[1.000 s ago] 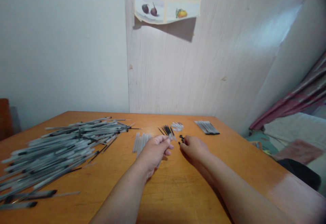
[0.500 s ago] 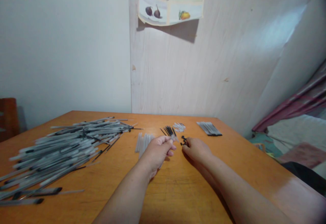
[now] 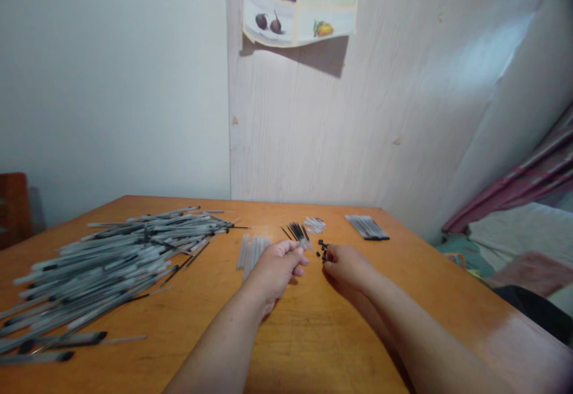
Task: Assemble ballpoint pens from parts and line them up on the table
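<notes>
My left hand (image 3: 282, 268) is closed in a pinch above the middle of the table. A pale, clear tip shows at its fingertips, but its kind is hidden by the fingers. To its right, my right hand (image 3: 347, 264) has its fingers closed on a small black cap (image 3: 324, 257) at the tabletop, among several loose black caps (image 3: 321, 243). Beyond the left hand lie thin black sticks (image 3: 296, 230) in a fan and a small heap of clear short pieces (image 3: 314, 224). Partly behind that hand rests a row of translucent tubes (image 3: 250, 251).
A large pile of translucent, black-ended pen-like tubes (image 3: 111, 262) covers the left of the wooden table (image 3: 308, 346). A neat row of similar black-ended tubes (image 3: 367, 227) lies at the back right. A fruit picture (image 3: 299, 6) hangs on the wall; bedding (image 3: 514, 233) is at right.
My right hand has shifted slightly at the black caps, its fingertips now pinching one. The left hand has stayed almost where it was, and the view has moved very little.
</notes>
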A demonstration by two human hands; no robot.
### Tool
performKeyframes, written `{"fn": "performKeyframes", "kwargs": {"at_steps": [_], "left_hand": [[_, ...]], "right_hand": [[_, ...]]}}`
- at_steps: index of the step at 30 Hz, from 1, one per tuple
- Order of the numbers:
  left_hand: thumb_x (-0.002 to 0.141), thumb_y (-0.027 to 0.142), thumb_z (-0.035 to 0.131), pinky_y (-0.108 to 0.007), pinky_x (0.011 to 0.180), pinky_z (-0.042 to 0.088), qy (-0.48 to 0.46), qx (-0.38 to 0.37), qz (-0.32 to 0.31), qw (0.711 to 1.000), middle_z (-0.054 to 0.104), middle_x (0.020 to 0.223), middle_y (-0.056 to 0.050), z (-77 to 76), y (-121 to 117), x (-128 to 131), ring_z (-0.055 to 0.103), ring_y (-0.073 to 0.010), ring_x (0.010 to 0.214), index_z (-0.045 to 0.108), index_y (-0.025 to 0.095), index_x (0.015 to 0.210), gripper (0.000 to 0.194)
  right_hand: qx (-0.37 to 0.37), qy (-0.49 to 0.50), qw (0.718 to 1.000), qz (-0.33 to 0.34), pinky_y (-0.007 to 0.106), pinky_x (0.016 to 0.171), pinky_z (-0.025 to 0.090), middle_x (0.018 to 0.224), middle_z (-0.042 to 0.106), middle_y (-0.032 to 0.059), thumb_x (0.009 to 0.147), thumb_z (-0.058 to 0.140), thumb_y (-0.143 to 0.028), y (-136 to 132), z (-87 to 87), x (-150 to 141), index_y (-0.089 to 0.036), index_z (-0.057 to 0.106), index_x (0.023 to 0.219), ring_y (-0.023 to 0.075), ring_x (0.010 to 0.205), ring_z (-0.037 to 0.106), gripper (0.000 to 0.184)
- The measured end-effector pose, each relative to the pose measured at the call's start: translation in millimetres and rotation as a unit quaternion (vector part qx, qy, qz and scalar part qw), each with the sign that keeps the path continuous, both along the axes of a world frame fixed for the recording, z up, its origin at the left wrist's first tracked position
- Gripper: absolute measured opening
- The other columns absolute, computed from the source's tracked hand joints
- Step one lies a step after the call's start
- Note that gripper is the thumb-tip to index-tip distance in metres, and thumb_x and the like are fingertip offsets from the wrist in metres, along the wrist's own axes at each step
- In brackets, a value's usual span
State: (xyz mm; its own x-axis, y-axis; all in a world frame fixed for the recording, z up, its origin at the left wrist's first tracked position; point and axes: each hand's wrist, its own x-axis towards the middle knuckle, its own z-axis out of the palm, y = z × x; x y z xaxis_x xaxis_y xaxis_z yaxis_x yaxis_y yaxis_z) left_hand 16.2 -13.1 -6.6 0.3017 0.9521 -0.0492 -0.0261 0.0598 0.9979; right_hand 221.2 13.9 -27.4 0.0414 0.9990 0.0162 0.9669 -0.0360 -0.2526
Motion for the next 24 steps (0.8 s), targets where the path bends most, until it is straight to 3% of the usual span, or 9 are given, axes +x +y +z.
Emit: {"fn": "performKeyframes", "kwargs": {"at_steps": [13,19,24], "left_hand": [[0.081,0.044,0.061,-0.022,0.058,0.038,-0.012,-0.002,-0.007,1.0,0.066,0.087,-0.006,-1.7,1,0,0.055,-0.0102,0.066,0.064,0.016,0.1,0.034],[0.082,0.042,0.06,-0.023,0.059,0.039,-0.004,0.002,-0.008,1.0,0.066,0.088,-0.007,-4.4,3,0,0.055,-0.0104,0.066,0.064,0.015,0.102,0.034],[0.083,0.041,0.058,-0.023,0.061,0.039,-0.003,0.009,-0.013,1.0,0.066,0.089,-0.006,-5.7,5,-1,0.053,-0.0092,0.065,0.064,0.015,0.102,0.032]], "right_hand": [[-0.005,0.025,1.0,-0.008,0.025,0.058,0.026,0.073,0.064,0.0036,0.071,0.061,-0.021,2,1.4,7,-0.019,0.063,0.078,0.0145,0.066,0.051,0.008],[0.021,0.062,0.996,0.054,0.024,0.061,0.029,0.075,0.065,0.0025,0.072,0.058,-0.019,1,-2.0,3,-0.019,0.064,0.082,0.014,0.069,0.052,0.011],[0.03,0.06,0.998,0.023,0.024,0.058,0.027,0.071,0.063,0.0008,0.073,0.055,-0.017,0,5.6,13,-0.019,0.063,0.081,0.0133,0.065,0.05,0.012]]}}
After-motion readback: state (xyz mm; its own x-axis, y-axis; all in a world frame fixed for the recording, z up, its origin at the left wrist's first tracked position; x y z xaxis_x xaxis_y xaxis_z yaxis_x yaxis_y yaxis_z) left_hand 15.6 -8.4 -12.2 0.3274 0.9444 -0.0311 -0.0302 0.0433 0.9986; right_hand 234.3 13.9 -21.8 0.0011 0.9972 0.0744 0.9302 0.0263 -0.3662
